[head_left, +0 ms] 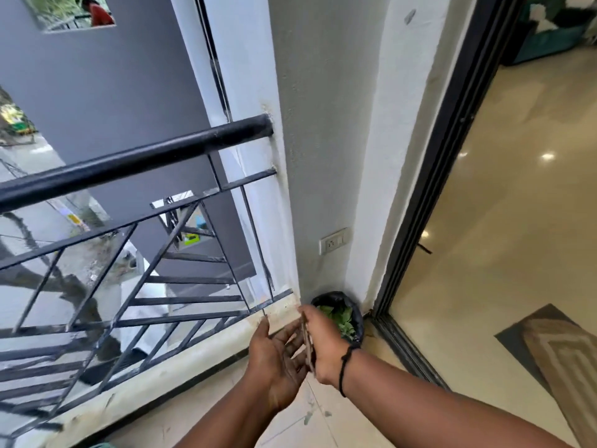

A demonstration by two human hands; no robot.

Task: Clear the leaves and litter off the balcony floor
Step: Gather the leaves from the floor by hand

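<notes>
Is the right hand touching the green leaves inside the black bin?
Cannot tell. In the head view the right hand overlaps the black bin above the green leaves; no contact or gap shows.

Black railing (135, 163), wall socket (333, 240), perhaps a rug (555, 357).

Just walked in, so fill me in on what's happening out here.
A person is clearing the balcony. Both hands are over a black-lined bin in the corner by the wall, already holding green leaves. The right hand holds a thin brown piece; the left hand is open beside it.
</notes>
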